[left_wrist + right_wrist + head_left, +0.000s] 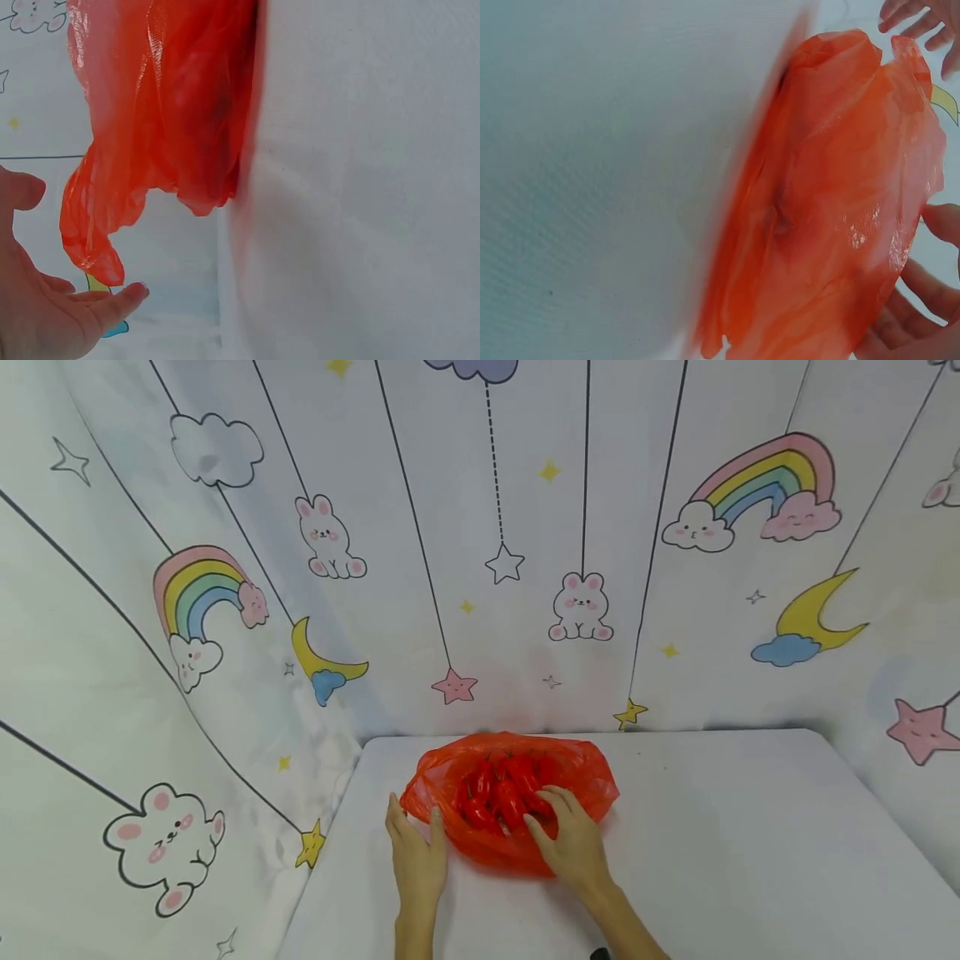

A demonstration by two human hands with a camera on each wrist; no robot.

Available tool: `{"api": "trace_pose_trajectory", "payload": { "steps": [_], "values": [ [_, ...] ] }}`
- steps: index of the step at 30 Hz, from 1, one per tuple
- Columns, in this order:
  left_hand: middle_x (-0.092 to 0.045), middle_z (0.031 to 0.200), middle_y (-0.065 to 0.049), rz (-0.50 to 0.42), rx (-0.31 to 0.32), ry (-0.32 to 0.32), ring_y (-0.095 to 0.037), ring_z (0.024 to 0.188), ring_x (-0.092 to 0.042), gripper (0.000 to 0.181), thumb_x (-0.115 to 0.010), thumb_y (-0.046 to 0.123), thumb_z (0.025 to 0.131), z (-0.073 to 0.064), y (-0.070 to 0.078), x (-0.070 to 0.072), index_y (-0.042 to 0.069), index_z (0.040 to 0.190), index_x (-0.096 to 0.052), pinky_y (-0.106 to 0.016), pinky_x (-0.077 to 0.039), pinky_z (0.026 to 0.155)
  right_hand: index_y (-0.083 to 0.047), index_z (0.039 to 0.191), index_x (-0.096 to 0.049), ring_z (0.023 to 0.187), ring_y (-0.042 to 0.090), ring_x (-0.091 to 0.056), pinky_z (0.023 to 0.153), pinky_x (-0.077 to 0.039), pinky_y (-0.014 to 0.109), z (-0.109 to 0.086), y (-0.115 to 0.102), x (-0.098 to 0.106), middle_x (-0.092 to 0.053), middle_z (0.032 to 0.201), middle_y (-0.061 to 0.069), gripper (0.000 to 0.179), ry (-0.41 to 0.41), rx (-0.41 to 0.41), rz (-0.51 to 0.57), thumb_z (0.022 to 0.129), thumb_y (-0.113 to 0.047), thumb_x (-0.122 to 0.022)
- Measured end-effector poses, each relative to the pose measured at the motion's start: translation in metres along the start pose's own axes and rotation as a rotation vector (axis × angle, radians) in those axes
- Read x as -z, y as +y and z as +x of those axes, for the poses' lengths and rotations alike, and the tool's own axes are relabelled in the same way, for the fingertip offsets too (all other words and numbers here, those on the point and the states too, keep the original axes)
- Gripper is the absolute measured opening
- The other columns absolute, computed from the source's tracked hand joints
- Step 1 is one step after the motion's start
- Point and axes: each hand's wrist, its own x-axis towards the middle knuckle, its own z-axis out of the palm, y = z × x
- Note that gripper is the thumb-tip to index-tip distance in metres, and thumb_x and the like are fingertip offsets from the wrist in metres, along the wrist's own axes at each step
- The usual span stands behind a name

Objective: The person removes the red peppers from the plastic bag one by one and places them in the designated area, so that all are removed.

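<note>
A thin red plastic bag (600, 781) lies with its mouth spread wide on the white table. Inside is a pile of glossy red peppers (508, 802) with dark stems. My left hand (418, 860) is at the bag's left edge, thumb and fingers apart; in the left wrist view, a crumpled corner of the bag (94, 232) hangs between them. Over the bag's near right rim reaches my right hand (573, 839), its fingertips at the peppers and its thumb spread away from the fingers. The bag's wall hides part of the right fingers in the right wrist view.
The white table (735, 835) extends around the bag, its far edge meeting a white curtain (420, 610) printed with rabbits, rainbows and stars. A small black object (600, 954) shows beside the right forearm at the bottom of the head view.
</note>
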Motion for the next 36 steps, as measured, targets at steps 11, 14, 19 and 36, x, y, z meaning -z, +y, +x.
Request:
{"api": "trace_pose_trajectory", "payload": {
  "steps": [11,14,19,36],
  "values": [
    [-0.034,0.156,-0.025,-0.147,0.060,0.012,-0.042,0.122,-0.061,0.079,-0.064,0.025,0.104,0.008,-0.008,-0.012,0.005,0.165,-0.017,-0.055,-0.054,0.101,-0.015,0.114,-0.077,0.083,0.013,-0.068,0.076,-0.063,0.033,-0.001,-0.005,-0.012,-0.075,0.104,0.001,0.039,-0.044,-0.122,-0.056,0.081,-0.027,-0.092],
    [-0.040,0.149,-0.023,-0.200,0.066,0.027,-0.036,0.117,-0.063,0.076,-0.066,0.020,0.103,0.007,-0.009,-0.015,0.006,0.163,-0.022,-0.050,-0.057,0.097,-0.014,0.113,-0.077,0.079,0.012,-0.066,0.074,-0.062,0.033,-0.001,-0.008,-0.016,-0.075,0.098,0.000,0.039,-0.076,-0.177,-0.046,0.080,-0.029,-0.093],
    [-0.048,0.137,-0.018,-0.252,0.049,0.097,-0.029,0.108,-0.065,0.067,-0.066,0.013,0.102,0.009,-0.009,-0.018,0.003,0.159,-0.032,-0.034,-0.059,0.089,-0.013,0.114,-0.077,0.082,0.015,-0.067,0.076,-0.063,0.039,0.002,-0.012,-0.019,-0.075,0.098,-0.001,0.046,-0.139,-0.261,-0.048,0.078,-0.037,-0.093],
    [-0.058,0.115,-0.015,-0.272,-0.045,0.254,-0.021,0.090,-0.063,0.041,-0.069,0.001,0.098,0.010,-0.011,-0.019,-0.001,0.138,-0.061,-0.009,-0.051,0.076,-0.004,0.108,-0.077,0.078,0.021,-0.069,0.075,-0.064,0.045,0.001,-0.009,-0.033,-0.075,0.091,0.005,0.048,-0.219,-0.305,-0.066,0.074,-0.033,-0.096]
  ]
}}
